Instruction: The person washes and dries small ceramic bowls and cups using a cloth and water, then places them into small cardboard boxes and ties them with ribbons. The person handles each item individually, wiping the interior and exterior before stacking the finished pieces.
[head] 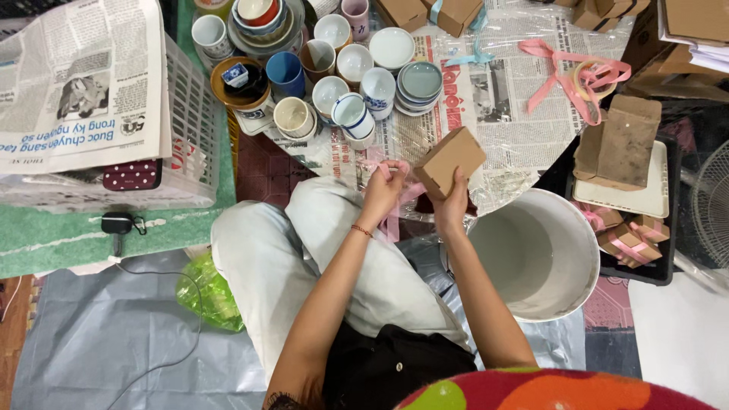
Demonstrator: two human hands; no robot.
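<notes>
My right hand (453, 202) grips a small brown cardboard box (449, 160) from below, holding it tilted above the newspaper-covered floor. My left hand (382, 186) pinches a length of pink ribbon (396, 213) just left of the box; the ribbon trails down under the box toward my knee. My legs in pale trousers are folded under both hands.
Several cups and bowls (334, 72) crowd the newspaper ahead. A white bucket (541, 254) stands at my right. More pink ribbon (581, 76) and brown boxes (619, 140) lie at the right, tied boxes (626, 237) on a tray. A white basket (190, 114) under newspaper sits left.
</notes>
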